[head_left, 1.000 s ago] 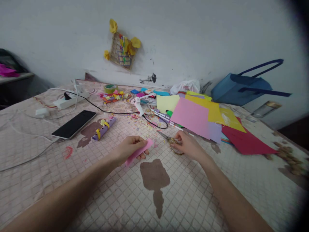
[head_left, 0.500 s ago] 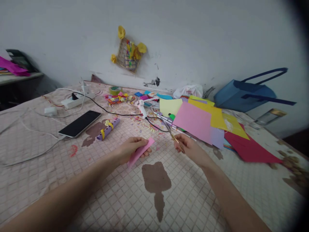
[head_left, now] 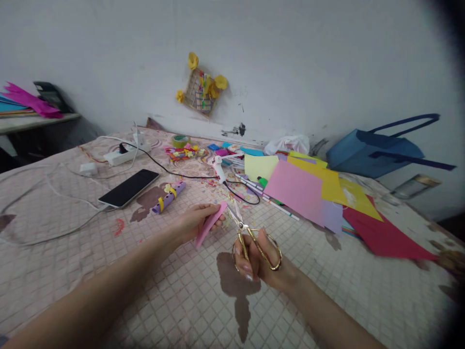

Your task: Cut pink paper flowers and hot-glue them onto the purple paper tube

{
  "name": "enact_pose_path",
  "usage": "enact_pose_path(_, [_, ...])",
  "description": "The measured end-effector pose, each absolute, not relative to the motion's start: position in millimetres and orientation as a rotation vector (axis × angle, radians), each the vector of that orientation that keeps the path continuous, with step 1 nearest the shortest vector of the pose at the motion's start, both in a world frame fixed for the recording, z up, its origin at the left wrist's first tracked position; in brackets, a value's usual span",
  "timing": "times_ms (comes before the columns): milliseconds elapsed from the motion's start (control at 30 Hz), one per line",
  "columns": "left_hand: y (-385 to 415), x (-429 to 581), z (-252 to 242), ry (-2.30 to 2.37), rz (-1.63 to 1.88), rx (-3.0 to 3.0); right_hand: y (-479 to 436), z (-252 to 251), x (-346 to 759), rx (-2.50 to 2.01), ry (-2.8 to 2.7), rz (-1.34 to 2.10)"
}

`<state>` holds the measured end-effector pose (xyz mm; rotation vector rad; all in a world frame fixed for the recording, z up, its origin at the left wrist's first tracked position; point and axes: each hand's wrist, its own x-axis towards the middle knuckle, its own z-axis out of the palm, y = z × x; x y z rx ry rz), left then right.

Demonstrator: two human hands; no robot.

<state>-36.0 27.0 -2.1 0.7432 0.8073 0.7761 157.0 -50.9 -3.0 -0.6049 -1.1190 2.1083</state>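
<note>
I have the left hand [head_left: 198,218] pinching a narrow pink paper strip [head_left: 209,227] between thumb and fingers, its long axis running from seven o'clock to one o'clock. The right hand [head_left: 266,264] grips the gold-handled metal scissors [head_left: 241,226], digits threaded through the loops, blades parted. Taken from the strip, the scissors' pivot sits near three o'clock and the blades aim at eleven, tips just beside the strip's one-o'clock end (whether they touch it, I can't tell from out here). The left hand is nearer the strip; the right reaches it only through the blades. Beyond, I see a white glue gun [head_left: 219,169] at twelve and a lilac, yellow-banded roll [head_left: 167,198] at ten.
</note>
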Motion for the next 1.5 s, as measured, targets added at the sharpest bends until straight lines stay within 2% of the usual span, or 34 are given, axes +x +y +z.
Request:
enact_pose_path(933, [29,-38,-7,0.778,0.771,0.728,-50,-3,155,-0.577,-1.038,2.167])
enact_pose_path(1500, [20,-35,-2,0.843,0.627,1.186,-48,-8,157,-0.629,-1.005,2.207])
